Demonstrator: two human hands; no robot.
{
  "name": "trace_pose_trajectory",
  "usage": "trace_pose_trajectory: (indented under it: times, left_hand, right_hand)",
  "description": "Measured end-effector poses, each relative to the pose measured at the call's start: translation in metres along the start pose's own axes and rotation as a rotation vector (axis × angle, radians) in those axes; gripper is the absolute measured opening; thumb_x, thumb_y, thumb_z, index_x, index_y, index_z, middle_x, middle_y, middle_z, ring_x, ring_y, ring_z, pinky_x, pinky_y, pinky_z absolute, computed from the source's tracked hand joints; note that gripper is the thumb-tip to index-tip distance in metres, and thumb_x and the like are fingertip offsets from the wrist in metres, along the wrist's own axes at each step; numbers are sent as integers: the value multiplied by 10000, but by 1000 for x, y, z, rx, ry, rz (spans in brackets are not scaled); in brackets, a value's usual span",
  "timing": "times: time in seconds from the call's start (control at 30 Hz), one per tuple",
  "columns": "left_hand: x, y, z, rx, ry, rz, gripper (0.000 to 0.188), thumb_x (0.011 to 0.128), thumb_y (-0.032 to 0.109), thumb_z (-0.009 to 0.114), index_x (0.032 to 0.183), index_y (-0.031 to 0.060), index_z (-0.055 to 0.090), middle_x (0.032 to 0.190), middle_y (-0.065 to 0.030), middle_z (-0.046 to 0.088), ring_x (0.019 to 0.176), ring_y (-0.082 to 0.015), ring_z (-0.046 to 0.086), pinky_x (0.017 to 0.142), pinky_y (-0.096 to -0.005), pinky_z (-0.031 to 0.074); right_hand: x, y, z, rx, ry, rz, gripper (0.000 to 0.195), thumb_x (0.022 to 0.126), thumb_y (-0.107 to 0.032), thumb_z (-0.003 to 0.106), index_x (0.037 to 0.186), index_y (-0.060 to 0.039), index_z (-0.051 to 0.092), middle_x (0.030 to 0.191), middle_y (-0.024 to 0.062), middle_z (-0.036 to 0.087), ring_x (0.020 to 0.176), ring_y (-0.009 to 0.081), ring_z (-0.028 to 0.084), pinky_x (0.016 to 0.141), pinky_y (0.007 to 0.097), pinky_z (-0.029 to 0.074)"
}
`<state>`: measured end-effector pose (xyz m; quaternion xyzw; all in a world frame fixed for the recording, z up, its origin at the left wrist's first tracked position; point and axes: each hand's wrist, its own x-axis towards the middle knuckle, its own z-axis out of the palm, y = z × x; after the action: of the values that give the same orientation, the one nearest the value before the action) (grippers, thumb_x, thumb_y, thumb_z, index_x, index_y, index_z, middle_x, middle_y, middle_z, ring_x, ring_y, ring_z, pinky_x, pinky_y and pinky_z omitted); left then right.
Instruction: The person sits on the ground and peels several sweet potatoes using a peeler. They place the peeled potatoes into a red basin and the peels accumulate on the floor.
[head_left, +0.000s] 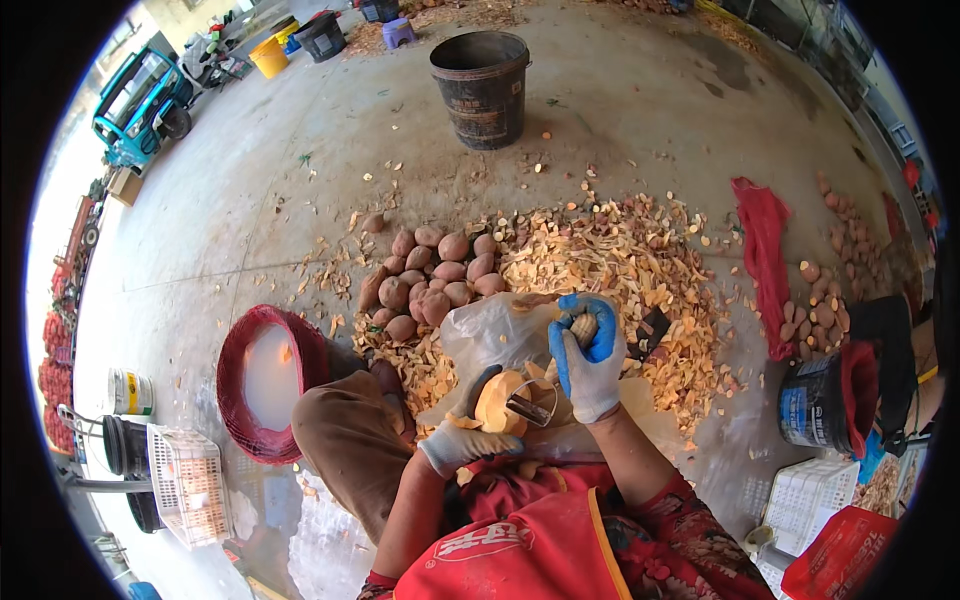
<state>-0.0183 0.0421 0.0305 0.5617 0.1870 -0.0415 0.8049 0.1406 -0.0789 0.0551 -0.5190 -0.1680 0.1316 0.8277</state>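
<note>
My left hand (463, 442), in a grey and blue work glove, holds a largely peeled sweet potato (489, 405) with pale orange flesh over my lap. In a similar glove, my right hand (589, 360) is closed around the handle (583, 328) of a peeler. Its wire bow and metal blade (528, 410) lie against the sweet potato's right side. Beneath the hands spreads a clear plastic sheet (487, 330). Unpeeled sweet potatoes (435, 274) are piled just beyond it on the left, beside a broad heap of peelings (615, 255).
A tub with red mesh (229, 405) around it holds cloudy liquid by my left knee. Ahead stands a black bucket (480, 105). To the right are a red mesh sack (761, 262), more sweet potatoes (821, 315), another black bucket (806, 409) and a white crate (810, 499). Another white crate (191, 487) is left.
</note>
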Motion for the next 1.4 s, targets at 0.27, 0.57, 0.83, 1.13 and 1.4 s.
trace_pose_trajectory:
  times: [0.27,0.57,0.83,1.13,1.4]
  left_hand:
    - [16,-8,2,158,20,98,918,646,97,870,1422,58,381,1313,-68,544,1178,-169,527,996,-330,454]
    - [19,-50,-24,47,-56,51,943,622,32,857,1437,59,383,1374,-71,514,1240,-193,499,1016,-351,441]
    - [4,-37,8,519,120,315,1147,568,254,913,1469,17,244,1377,-165,464,1269,-294,476,1053,-396,407]
    - [2,-28,15,1005,154,465,1058,555,296,890,1415,58,322,1289,-239,455,1166,-433,513,955,-451,483]
    - [6,-48,-6,971,148,718,980,567,238,908,1364,61,367,1287,-233,465,1153,-429,533,940,-454,489]
  right_hand:
    - [9,11,3,-370,44,-98,316,816,126,539,1067,-64,547,831,12,550,723,80,556,580,198,463]
    - [2,64,-28,-35,342,146,160,878,-33,613,1018,-94,565,769,19,589,536,85,523,438,221,411]
    - [10,25,-25,-6,344,174,254,822,10,677,1033,-88,574,765,-15,549,607,48,518,503,191,433]
    - [22,5,-39,-155,379,62,239,858,30,612,1062,-82,558,688,4,521,453,104,521,376,236,457]
    - [37,31,-66,-114,451,171,206,820,17,596,991,-82,540,673,26,523,422,119,461,394,264,413]
